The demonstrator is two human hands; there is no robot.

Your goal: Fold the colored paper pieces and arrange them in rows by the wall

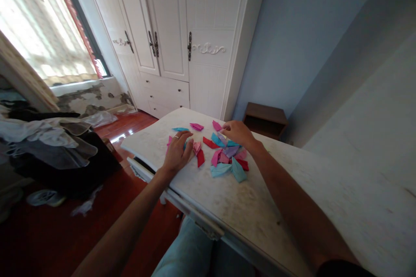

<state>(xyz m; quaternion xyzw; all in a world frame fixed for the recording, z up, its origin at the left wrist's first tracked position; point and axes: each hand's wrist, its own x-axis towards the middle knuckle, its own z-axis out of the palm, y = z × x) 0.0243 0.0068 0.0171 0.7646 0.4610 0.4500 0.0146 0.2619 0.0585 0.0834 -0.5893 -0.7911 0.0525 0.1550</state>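
Observation:
Several folded paper pieces in pink, red, blue, purple and pale green lie loosely heaped on a white table. My right hand is closed at the far side of the heap, thumb and fingers pinched at the end of a pink folded paper piece. My left hand, with a ring on one finger, lies open over the left part of the group and partly hides pink and blue pieces. Just right of it are a light pink piece and a red piece. Two pale green pieces lie nearest me.
The table's left edge has a partly open drawer. Beyond stands a white wardrobe, with a brown nightstand to its right. Clothes are piled at the left, by a curtained window. My legs are under the table edge.

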